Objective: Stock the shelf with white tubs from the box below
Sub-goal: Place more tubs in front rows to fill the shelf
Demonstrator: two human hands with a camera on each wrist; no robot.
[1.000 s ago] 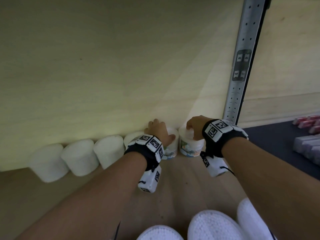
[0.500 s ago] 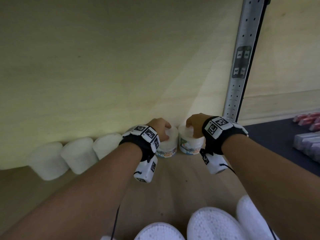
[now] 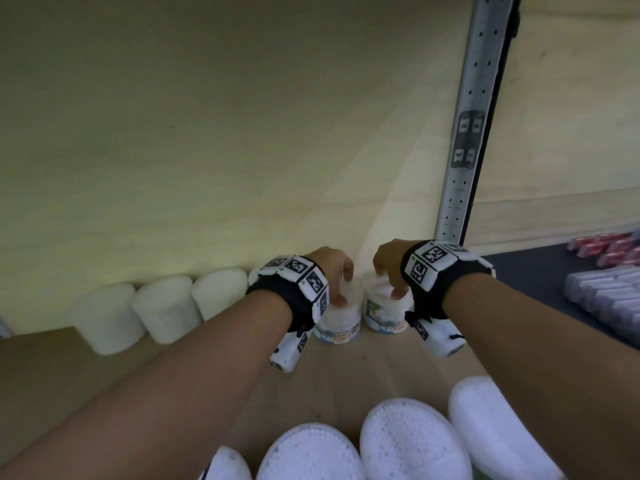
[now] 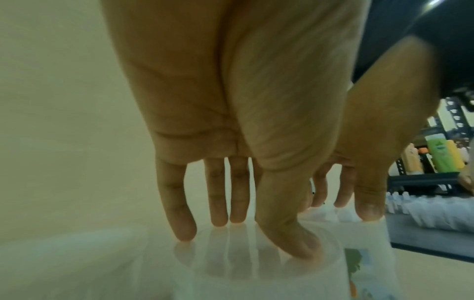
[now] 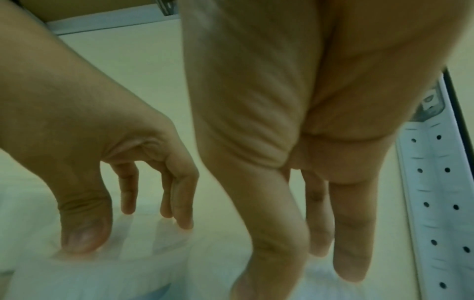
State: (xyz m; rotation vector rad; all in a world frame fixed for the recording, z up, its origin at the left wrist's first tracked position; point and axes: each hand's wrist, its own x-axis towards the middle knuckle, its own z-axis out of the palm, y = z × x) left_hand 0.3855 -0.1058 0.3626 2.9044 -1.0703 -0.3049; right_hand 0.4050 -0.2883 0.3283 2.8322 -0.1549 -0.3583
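Observation:
Two white tubs with printed labels stand side by side at the back of the wooden shelf (image 3: 346, 382). My left hand (image 3: 341, 284) is on top of the left tub (image 3: 337, 323), with straight fingers and the thumb tip touching its lid (image 4: 231, 270). My right hand (image 3: 386, 277) is over the right tub (image 3: 379, 315), fingertips on its lid. In the wrist views the left hand (image 4: 256, 237) and the right hand (image 5: 297, 280) point straight down. The right wrist view also shows the left hand (image 5: 128, 233) touching its tub (image 5: 102, 274).
Three plain white tubs (image 3: 166, 306) line the back wall to the left. Several tub lids (image 3: 412, 438) fill the near bottom edge. A perforated metal upright (image 3: 464, 168) stands just right of my right hand. Beyond it, wrapped packs (image 3: 606, 299) lie on a dark shelf.
My left hand has moved to the right with its tub, which now stands close beside the right tub. The right hand has stayed on its tub.

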